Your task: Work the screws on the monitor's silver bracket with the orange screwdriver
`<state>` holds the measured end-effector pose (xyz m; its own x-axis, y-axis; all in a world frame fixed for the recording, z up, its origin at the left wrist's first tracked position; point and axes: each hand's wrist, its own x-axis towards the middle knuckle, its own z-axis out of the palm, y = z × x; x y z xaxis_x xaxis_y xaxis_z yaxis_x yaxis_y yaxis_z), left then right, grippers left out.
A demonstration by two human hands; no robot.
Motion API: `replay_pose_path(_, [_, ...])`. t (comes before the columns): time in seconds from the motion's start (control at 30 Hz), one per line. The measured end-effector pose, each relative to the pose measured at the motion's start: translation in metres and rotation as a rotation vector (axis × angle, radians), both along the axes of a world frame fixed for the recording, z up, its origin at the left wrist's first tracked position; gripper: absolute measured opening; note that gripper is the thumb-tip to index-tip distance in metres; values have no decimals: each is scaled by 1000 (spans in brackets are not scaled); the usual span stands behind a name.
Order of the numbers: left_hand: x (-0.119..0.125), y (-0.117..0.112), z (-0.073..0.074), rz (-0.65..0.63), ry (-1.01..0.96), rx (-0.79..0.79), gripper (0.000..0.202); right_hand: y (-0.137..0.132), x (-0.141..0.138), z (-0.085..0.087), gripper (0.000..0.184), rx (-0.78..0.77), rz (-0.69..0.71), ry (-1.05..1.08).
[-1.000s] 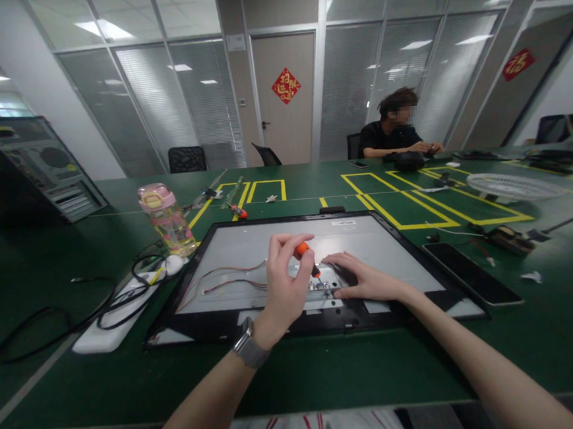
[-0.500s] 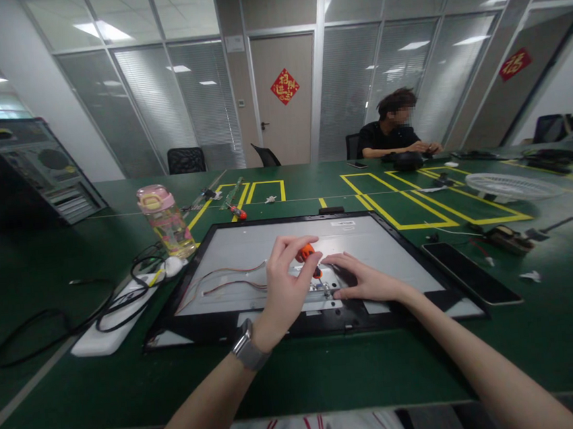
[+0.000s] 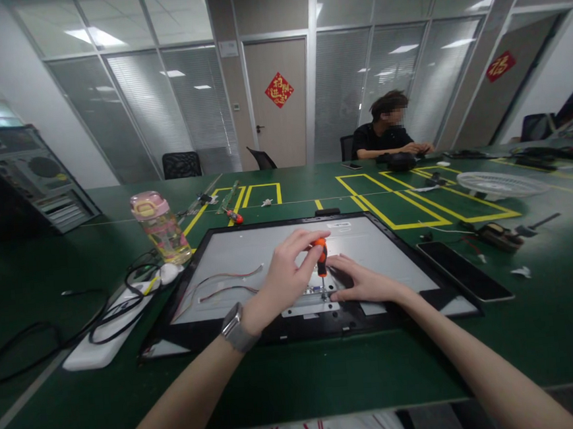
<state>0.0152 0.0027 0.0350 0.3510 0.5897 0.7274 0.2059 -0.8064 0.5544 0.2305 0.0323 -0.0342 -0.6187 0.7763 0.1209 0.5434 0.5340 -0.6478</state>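
Note:
An orange and black screwdriver (image 3: 322,259) stands upright with its tip down on a metal bracket (image 3: 294,312) near the front edge of a display panel (image 3: 367,234). My left hand (image 3: 290,267) pinches the orange top of the handle between thumb and fingers. Beside the shaft, my right hand (image 3: 364,281) rests low on the bracket, thumb and forefinger at the screwdriver's tip; whether they pinch a small part there is too small to tell. The panel lies flat, its grey back up in a black frame. Thin wires (image 3: 227,288) trail over its left half.
Left of the panel are a white power strip (image 3: 98,338) with black cables and a pink-lidded bottle (image 3: 161,231). A black phone (image 3: 462,270) lies at the right. Behind the panel is a red screwdriver (image 3: 234,216). A person (image 3: 383,127) sits across the table.
The screwdriver has gone from tilted and mostly covered by my left hand to upright and in plain sight. My left hand has shifted slightly; my right hand stays by the tip.

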Motion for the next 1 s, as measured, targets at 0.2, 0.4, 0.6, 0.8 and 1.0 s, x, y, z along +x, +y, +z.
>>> replay_pose_path(0.2, [13,8,-8,203,-185,13,14,1,0,-1,72,24,21,21])
replay_pose_path(0.4, [12,5,-21,289,-211,41,17,0,0,0,70,21,37,48])
replay_pose_path(0.6, [6,-4,-20,198,-58,244,28,1,0,-1,68,29,30,45])
replay_pose_path(0.8, [6,-6,-22,254,-89,235,20,2,1,-3,71,24,23,32])
replay_pose_path(1.0, [4,-8,-25,249,-90,215,28,1,0,-1,68,19,26,41])
